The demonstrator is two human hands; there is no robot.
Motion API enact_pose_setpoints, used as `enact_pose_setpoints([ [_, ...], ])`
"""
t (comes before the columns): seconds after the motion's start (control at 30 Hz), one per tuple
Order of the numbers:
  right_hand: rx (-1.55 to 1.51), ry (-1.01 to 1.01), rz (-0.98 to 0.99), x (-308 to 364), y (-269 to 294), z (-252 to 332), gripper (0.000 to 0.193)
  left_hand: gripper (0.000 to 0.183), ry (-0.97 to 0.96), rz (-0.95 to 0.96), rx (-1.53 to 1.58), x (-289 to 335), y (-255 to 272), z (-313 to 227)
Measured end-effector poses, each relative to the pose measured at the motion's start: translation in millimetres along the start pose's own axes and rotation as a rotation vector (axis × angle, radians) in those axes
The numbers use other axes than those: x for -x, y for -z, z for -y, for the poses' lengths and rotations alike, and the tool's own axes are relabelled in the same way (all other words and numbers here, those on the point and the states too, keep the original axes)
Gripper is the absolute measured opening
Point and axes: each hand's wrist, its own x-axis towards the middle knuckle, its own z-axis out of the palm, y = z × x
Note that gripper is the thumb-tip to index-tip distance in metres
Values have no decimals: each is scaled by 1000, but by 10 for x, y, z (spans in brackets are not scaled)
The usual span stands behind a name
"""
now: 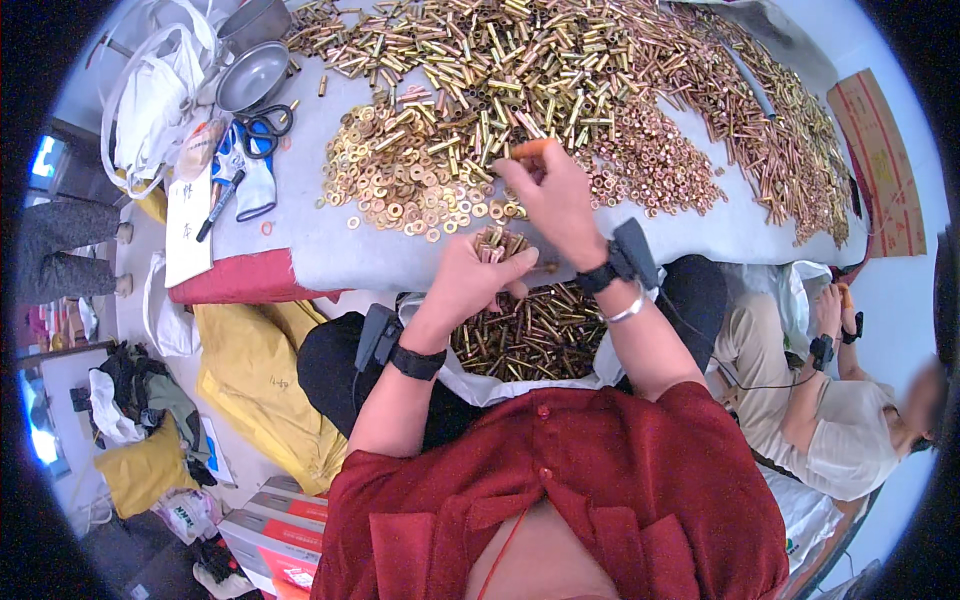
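My left hand (478, 275) is closed around a bunch of short brass-coloured metal sleeves (497, 244), held upright above the lap bag. At the front of the pile, my right hand (555, 195) has its thumb and forefinger apart, an orange cover on the forefinger; I make out nothing between them. Near it lie a heap of flat brass washers (400, 180), a heap of small coppery nuts (650, 165) and a wide pile of loose sleeves (480, 60). Below my hands a white bag (470, 385) sits between my knees, full of bolt-like metal pieces (530, 335).
Scissors (262, 138), a blue-and-white glove (257, 185), a marker (220, 205) and a metal bowl (253, 78) lie at the table's left. A long heap of bolts (790, 150) stretches along the right. A co-worker (830, 420) sits at the right. Yellow sacks (265, 370) lie at left.
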Motion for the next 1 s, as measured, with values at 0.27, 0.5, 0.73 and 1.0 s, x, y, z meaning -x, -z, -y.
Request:
enact_pose_setpoints([
  [0.27, 139, 267, -21, 53, -25, -223, 30, 27, 83, -3, 520, -62, 84, 19],
  [0.5, 165, 446, 28, 249, 324, -183, 21, 23, 78, -20, 473, -48, 11, -13],
  [0.73, 374, 583, 89, 332, 563, -126, 26, 22, 103, -5, 374, -54, -54, 31],
  [1.0, 442, 618, 180, 497, 761, -179, 29, 21, 150, 49, 161, -32, -111, -10],
])
